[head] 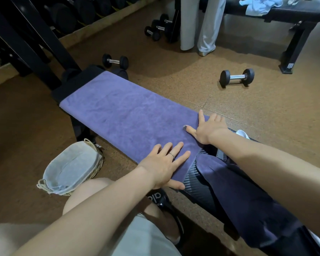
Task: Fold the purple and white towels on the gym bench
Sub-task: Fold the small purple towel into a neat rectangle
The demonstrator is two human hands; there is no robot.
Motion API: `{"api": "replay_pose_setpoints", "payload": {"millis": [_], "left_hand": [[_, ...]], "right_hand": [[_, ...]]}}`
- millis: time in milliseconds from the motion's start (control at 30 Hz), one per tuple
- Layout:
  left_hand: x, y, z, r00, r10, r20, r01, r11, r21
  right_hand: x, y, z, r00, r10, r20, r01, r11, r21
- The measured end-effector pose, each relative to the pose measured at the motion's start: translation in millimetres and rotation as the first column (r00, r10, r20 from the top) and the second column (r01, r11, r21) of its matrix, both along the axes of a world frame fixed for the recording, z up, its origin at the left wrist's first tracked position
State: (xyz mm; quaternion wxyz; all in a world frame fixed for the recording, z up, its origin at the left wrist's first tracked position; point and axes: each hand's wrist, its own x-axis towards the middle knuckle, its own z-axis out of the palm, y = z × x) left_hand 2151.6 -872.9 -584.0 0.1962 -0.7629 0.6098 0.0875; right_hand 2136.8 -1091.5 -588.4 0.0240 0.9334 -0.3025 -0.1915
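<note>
A purple towel (122, 113) lies spread flat along the black gym bench (74, 82), covering most of its top. My left hand (164, 164) presses flat on the towel's near corner, fingers straight, thumb at the edge. My right hand (209, 126) lies flat with spread fingers on the towel's far near-end corner. A second, darker purple towel (248, 198) lies under my right forearm on the bench's near section. A bit of white towel (242, 133) peeks out beyond my right wrist.
A lined wicker basket (72, 167) stands on the floor left of the bench. Dumbbells (236, 77) (115, 61) lie on the cork floor. A person's legs (201, 24) stand by another bench (294, 13) holding a pale blue cloth (260, 5).
</note>
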Motion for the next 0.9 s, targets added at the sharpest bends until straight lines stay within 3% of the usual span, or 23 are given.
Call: {"api": "replay_pose_setpoints", "payload": {"millis": [67, 133, 267, 367, 500, 567, 700, 900], "left_hand": [[1.1, 0.5, -1.3, 1.0, 0.004, -0.017, -0.003, 1.0, 0.015], [1.2, 1.1, -3.0, 0.999, 0.005, -0.045, -0.005, 1.0, 0.019], [-1.5, 4.9, -8.1, 0.999, 0.009, -0.041, -0.009, 1.0, -0.002], [-4.6, 7.2, -10.6, 1.0, -0.016, -0.011, 0.016, 1.0, -0.003], [16.0, 14.8, -3.5, 0.995, -0.06, -0.085, 0.051, 0.993, -0.105], [39.5, 28.4, 3.4, 0.99, 0.052, -0.129, -0.076, 0.98, -0.184], [88.2, 57.5, 6.1, 0.927, 0.344, -0.151, -0.363, 0.922, -0.131], [102.8, 70.0, -17.6, 0.882, 0.423, -0.207, -0.435, 0.9, -0.016]], "right_hand": [[7.0, 7.1, 0.7, 0.986, 0.113, 0.124, -0.107, 0.993, -0.056], [7.2, 10.9, -6.1, 0.958, 0.187, 0.217, -0.195, 0.981, 0.014], [-3.7, -0.4, -23.0, 0.976, 0.042, 0.213, -0.071, 0.989, 0.13], [-2.1, 1.1, -17.1, 0.986, -0.006, 0.167, -0.008, 0.996, 0.084], [12.7, 41.5, 0.4, 0.952, 0.123, 0.279, -0.13, 0.991, 0.008], [17.6, 69.0, 5.7, 0.92, 0.137, 0.366, -0.194, 0.973, 0.123], [13.3, 110.3, 1.0, 0.91, 0.022, 0.414, -0.131, 0.963, 0.236], [-39.9, 135.9, -52.9, 0.822, -0.009, 0.569, -0.051, 0.995, 0.089]]}}
